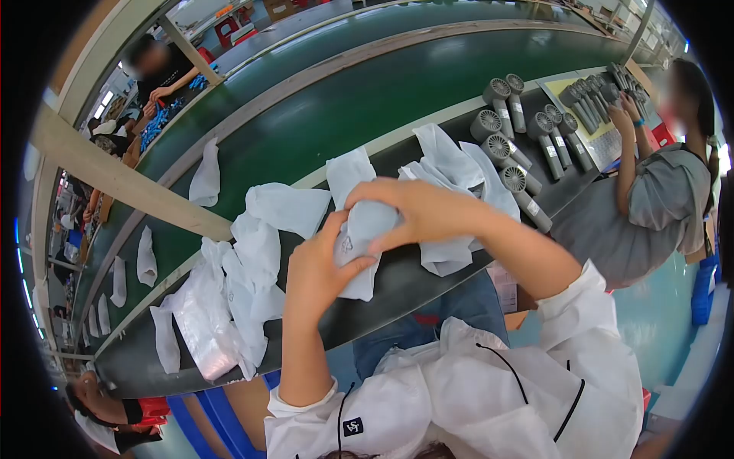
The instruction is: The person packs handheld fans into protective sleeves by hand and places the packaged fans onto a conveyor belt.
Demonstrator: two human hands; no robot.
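1. Left hand (pixel 323 260) and right hand (pixel 428 208) both grip one white bag (pixel 368 229), fingers curled round its bulging part.
2. Bag is over the black bench (pixel 399 284), between loose bags (pixel 258 249) at left and right.
3. Grey fans (pixel 552 157) lie farther right; green belt (pixel 321 115) runs beyond.

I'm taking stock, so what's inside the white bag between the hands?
The white bag, held by the left hand and right hand, bulges roundly, suggesting contents. Its cloudy material and both hands cover them, so I cannot tell what they are.
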